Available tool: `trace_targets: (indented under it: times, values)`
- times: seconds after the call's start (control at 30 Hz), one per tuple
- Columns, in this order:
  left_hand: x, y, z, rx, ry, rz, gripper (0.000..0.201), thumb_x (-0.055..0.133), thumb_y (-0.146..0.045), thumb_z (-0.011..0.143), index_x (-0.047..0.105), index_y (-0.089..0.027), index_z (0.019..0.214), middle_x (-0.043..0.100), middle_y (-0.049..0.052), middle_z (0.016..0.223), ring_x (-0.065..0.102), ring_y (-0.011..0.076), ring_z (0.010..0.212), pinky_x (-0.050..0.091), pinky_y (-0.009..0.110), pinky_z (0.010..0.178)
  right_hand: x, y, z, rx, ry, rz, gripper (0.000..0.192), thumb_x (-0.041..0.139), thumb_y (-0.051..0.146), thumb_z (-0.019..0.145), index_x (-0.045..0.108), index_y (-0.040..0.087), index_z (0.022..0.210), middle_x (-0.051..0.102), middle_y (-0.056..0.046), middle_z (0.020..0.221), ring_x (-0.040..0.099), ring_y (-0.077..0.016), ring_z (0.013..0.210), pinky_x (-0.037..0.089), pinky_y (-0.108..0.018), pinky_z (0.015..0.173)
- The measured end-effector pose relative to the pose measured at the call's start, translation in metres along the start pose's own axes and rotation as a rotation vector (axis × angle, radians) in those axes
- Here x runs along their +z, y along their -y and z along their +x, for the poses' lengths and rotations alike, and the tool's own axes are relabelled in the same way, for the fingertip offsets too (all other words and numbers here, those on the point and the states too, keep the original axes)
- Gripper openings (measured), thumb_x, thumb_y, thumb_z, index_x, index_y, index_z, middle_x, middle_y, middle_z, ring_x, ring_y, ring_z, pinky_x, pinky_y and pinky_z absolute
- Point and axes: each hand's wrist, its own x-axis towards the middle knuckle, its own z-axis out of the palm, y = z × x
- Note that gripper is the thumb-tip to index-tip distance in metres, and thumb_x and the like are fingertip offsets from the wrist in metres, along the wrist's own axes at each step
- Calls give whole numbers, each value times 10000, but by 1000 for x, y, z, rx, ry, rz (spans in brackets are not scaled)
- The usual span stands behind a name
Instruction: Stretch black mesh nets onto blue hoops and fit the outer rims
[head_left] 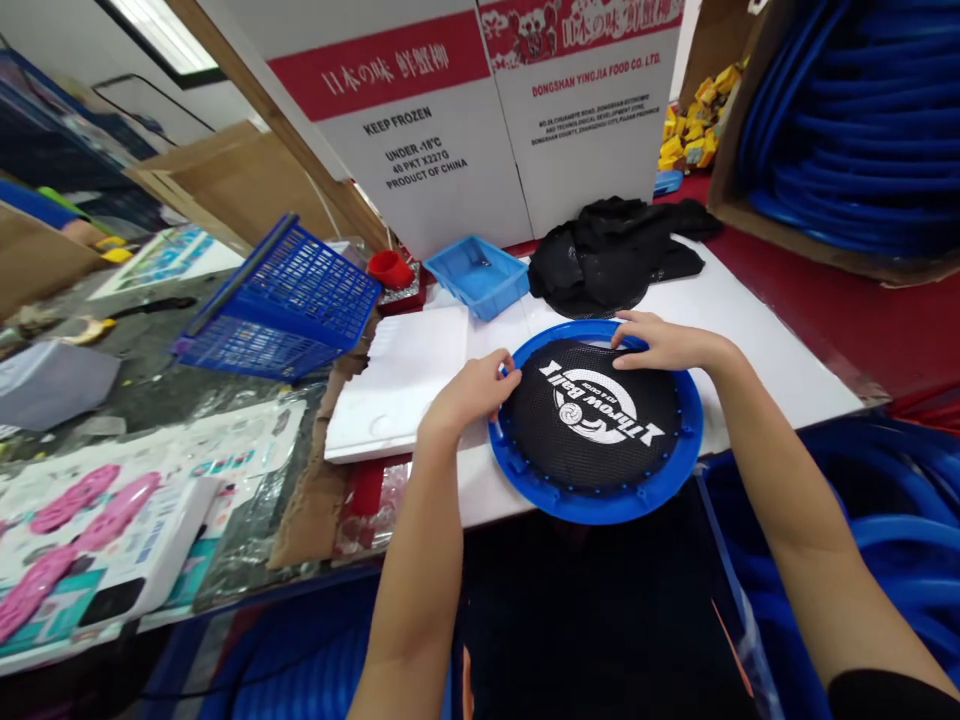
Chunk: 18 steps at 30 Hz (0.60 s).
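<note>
In front of me lies a round blue plastic ring (679, 450) with a black mesh net (540, 410) across it, printed with white "Throw Ball" lettering. At the far side, a gap shows between the net's edge and the ring. My left hand (476, 388) is closed at the ring's left side, thumb and forefinger together on the rim. My right hand (651, 342) rests over the far right of the ring, fingers apart, with the thumb over the net and the other fingertips near the gap. Exactly what its fingertips touch is partly hidden.
Behind the ring are a blue tray (480, 278) and a heap of black mesh (600, 250). White foam (405, 370) and a blue basket (289, 305) stand left. A printed carton (450, 120) closes off the back. Coiled blue tubing (847, 130) fills a box at right.
</note>
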Motion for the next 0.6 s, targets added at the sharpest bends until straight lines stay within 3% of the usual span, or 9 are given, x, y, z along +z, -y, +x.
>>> trace_targets:
  times: [0.07, 0.1, 0.23, 0.33, 0.4, 0.47, 0.53, 0.6]
  values:
    - [-12, 4, -6, -67, 175, -140, 286, 600, -499, 1009, 616, -258, 857, 743, 23, 701, 573, 176, 429, 422, 326, 484, 0, -6, 0, 37, 9, -39, 527, 799, 607, 869, 770, 295, 1293, 462, -143, 1693, 276, -480, 1645, 286, -669, 1310]
    - [-16, 4, -8, -65, 187, -172, 341, 594, -542, 1014, 615, -255, 830, 734, 20, 692, 546, 164, 419, 406, 321, 470, 1, -9, 1, 37, 9, -52, 528, 800, 599, 866, 769, 296, 1297, 464, -140, 1693, 289, -481, 1638, 288, -668, 1310]
    - [-10, -6, -1, 149, -147, -69, 402, 635, -587, 1001, 669, -239, 804, 674, 12, 672, 608, 187, 608, 511, 336, 629, 6, -11, 6, -11, 13, -57, 414, 820, 552, 825, 789, 263, 1118, 501, -129, 1654, 430, -453, 1546, 371, -604, 1280]
    - [12, -19, 11, 410, -247, 15, 297, 691, -521, 993, 761, -234, 971, 771, 83, 1052, 713, 262, 1017, 575, 439, 980, 10, -4, 8, -87, 31, -33, 293, 814, 495, 818, 744, 244, 951, 562, -122, 1588, 541, -408, 1438, 430, -551, 1226]
    - [26, -22, 17, 521, -203, 72, 269, 767, -482, 952, 783, -238, 1064, 690, 141, 1415, 612, 338, 1371, 456, 546, 1215, 12, 4, 10, -157, 49, -5, 253, 810, 468, 820, 703, 245, 871, 646, -104, 1487, 607, -371, 1344, 469, -508, 1175]
    - [34, -21, 18, 550, -88, 98, 300, 835, -481, 898, 787, -240, 1069, 519, 150, 1654, 434, 389, 1573, 328, 597, 1319, 16, 10, 12, -224, 62, 28, 247, 803, 461, 833, 678, 247, 835, 716, -88, 1375, 648, -340, 1266, 495, -470, 1122]
    - [35, -16, 15, 521, 50, 43, 313, 837, -512, 890, 774, -231, 1010, 440, 136, 1727, 409, 393, 1600, 336, 584, 1325, 18, 15, 13, -263, 63, 54, 252, 789, 470, 852, 675, 246, 835, 748, -86, 1321, 665, -334, 1237, 498, -459, 1098]
    - [29, -10, 11, 484, 114, -54, 307, 802, -523, 913, 751, -222, 941, 485, 131, 1696, 488, 371, 1547, 387, 554, 1299, 18, 16, 13, -258, 57, 72, 253, 761, 487, 885, 691, 244, 872, 763, -92, 1315, 676, -339, 1229, 496, -463, 1088]
